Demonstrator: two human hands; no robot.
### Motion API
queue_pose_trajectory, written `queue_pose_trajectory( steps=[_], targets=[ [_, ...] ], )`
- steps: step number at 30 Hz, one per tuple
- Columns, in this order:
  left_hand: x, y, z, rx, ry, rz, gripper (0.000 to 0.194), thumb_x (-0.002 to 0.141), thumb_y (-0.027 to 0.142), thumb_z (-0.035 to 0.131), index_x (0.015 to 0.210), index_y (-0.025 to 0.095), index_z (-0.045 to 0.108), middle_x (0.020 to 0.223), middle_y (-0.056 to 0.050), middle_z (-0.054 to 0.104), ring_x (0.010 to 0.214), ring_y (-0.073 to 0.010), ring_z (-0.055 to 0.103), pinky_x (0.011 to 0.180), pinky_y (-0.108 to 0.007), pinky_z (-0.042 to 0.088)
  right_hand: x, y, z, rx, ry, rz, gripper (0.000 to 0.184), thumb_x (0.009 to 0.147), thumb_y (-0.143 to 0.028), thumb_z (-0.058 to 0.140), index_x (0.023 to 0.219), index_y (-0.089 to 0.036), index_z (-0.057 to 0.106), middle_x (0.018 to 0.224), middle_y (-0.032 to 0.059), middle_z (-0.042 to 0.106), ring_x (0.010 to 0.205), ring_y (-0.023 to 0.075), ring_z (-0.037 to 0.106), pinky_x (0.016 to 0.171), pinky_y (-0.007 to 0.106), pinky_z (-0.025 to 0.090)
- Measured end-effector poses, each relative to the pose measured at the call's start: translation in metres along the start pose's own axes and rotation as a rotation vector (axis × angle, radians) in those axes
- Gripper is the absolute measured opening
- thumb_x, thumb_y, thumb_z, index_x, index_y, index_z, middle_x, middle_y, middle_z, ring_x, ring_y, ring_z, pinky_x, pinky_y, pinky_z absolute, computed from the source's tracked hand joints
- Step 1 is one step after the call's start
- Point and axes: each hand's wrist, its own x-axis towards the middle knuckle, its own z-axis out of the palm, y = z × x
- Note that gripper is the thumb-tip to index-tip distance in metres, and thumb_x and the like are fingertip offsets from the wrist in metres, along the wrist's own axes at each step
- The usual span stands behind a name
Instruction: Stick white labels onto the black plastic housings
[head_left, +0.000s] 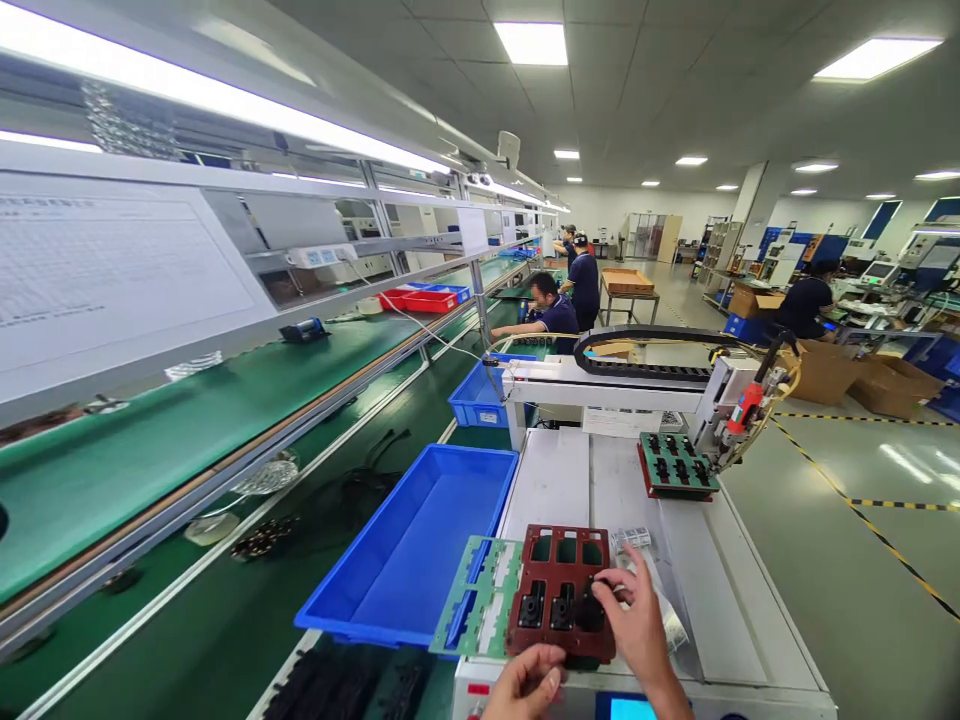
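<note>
A red-brown fixture point(537, 632) with two rows of pockets lies at the near end of the white machine bed. Two black plastic housings point(531, 608) sit in its front row. My right hand point(636, 618) pinches another black plastic part point(590, 606) at the right front pocket; fingers partly hide it. The back-row pockets show no black parts. At the fixture's front edge is my left hand point(529, 682), fingers loosely curled, thumb apart, nothing visible between them. A green cut-out plate point(480, 600) lies against the fixture's left side, partly over the blue bin's edge.
A blue bin point(420, 540) stands left of the fixture. Behind, a gantry machine with a red-bodied screwdriver head point(745, 408) stands over a loaded green-topped fixture point(677, 468). Clear plastic packaging point(660, 590) lies right. A green conveyor point(225, 400) runs along the left; co-workers sit farther off.
</note>
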Motion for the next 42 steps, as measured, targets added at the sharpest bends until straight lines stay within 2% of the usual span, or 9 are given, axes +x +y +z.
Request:
queue_pose_trajectory(
  steps=[5, 11, 14, 17, 19, 22, 25, 28, 42],
  targets=[
    [-0.004, 0.033, 0.021, -0.098, -0.08, 0.088, 0.06, 0.067, 0.063, 0.091, 0.111, 0.025, 0.08, 0.095, -0.012, 0.082, 0.085, -0.0277, 0.076, 0.062, -0.032, 0.055, -0.01, -0.069, -0.001, 0.244, -0.081, 0.118, 0.09, 0.087, -0.053, 0.082, 0.152, -0.017, 0.031, 0.091, 0.0038, 0.079, 0.086, 0.0257, 0.071, 0.083, 0.039, 0.054],
    [-0.011, 0.046, 0.035, -0.225, -0.213, 0.009, 0.055, 0.069, 0.061, 0.091, 0.106, 0.02, 0.082, 0.103, -0.014, 0.081, 0.079, -0.0251, 0.077, 0.064, -0.03, 0.057, -0.028, -0.097, 0.006, 0.364, -0.116, 0.203, 0.087, 0.082, -0.057, 0.086, 0.147, -0.021, 0.04, 0.091, 0.0043, 0.078, 0.074, 0.0223, 0.068, 0.064, 0.031, 0.052],
    [-0.016, 0.045, 0.028, -0.394, -0.244, -0.045, 0.072, 0.063, 0.06, 0.095, 0.125, 0.029, 0.076, 0.121, -0.014, 0.078, 0.084, -0.0268, 0.079, 0.069, -0.033, 0.059, -0.037, -0.101, 0.006, 0.329, -0.144, 0.171, 0.073, 0.084, -0.061, 0.083, 0.141, -0.024, 0.053, 0.107, 0.0103, 0.079, 0.086, 0.0261, 0.071, 0.069, 0.033, 0.058],
    [-0.016, 0.052, 0.025, -0.336, -0.176, 0.099, 0.084, 0.053, 0.045, 0.102, 0.131, 0.033, 0.073, 0.133, -0.013, 0.074, 0.102, -0.0349, 0.076, 0.07, -0.035, 0.06, -0.047, -0.103, 0.005, 0.216, -0.023, 0.073, 0.052, 0.085, -0.062, 0.08, 0.121, -0.026, 0.07, 0.119, 0.0115, 0.073, 0.099, 0.0286, 0.069, 0.076, 0.033, 0.061],
    [-0.014, 0.06, 0.027, -0.231, -0.107, 0.236, 0.079, 0.053, 0.034, 0.102, 0.127, 0.03, 0.075, 0.128, -0.013, 0.077, 0.105, -0.035, 0.074, 0.074, -0.036, 0.06, -0.055, -0.104, 0.005, 0.213, 0.047, 0.016, 0.038, 0.087, -0.062, 0.077, 0.095, -0.024, 0.074, 0.103, 0.008, 0.07, 0.088, 0.0247, 0.064, 0.07, 0.029, 0.058],
    [-0.013, 0.069, 0.032, -0.126, -0.036, 0.293, 0.07, 0.063, 0.025, 0.097, 0.129, 0.028, 0.074, 0.11, -0.01, 0.082, 0.093, -0.0263, 0.075, 0.075, -0.031, 0.058, -0.063, -0.103, 0.006, 0.263, -0.096, 0.072, 0.046, 0.09, -0.064, 0.071, 0.072, -0.022, 0.065, 0.072, -0.0001, 0.052, 0.069, 0.0176, 0.049, 0.063, 0.025, 0.046],
    [-0.015, 0.069, 0.034, -0.074, 0.003, 0.298, 0.067, 0.064, 0.02, 0.096, 0.127, 0.028, 0.075, 0.125, -0.01, 0.077, 0.105, -0.0281, 0.074, 0.075, -0.028, 0.058, -0.066, -0.103, 0.006, 0.166, -0.292, 0.161, 0.053, 0.091, -0.072, 0.065, 0.074, -0.022, 0.06, 0.07, -0.0019, 0.047, 0.068, 0.017, 0.043, 0.062, 0.025, 0.039],
    [-0.017, 0.066, 0.034, -0.047, 0.005, 0.31, 0.067, 0.063, 0.02, 0.096, 0.126, 0.027, 0.075, 0.142, -0.012, 0.067, 0.122, -0.0348, 0.07, 0.086, -0.032, 0.061, -0.066, -0.103, 0.005, 0.043, -0.37, 0.186, 0.055, 0.095, -0.073, 0.058, 0.077, -0.022, 0.055, 0.072, -0.0028, 0.045, 0.07, 0.0166, 0.042, 0.062, 0.026, 0.034],
    [-0.019, 0.076, 0.041, 0.024, -0.048, 0.369, 0.057, 0.072, 0.027, 0.094, 0.125, 0.032, 0.074, 0.15, -0.014, 0.057, 0.128, -0.0359, 0.068, 0.089, -0.032, 0.062, -0.066, -0.079, 0.004, -0.141, -0.324, 0.042, 0.047, 0.103, -0.062, 0.053, 0.08, -0.021, 0.057, 0.074, -0.0014, 0.052, 0.071, 0.0169, 0.05, 0.065, 0.026, 0.038]
  ],
)
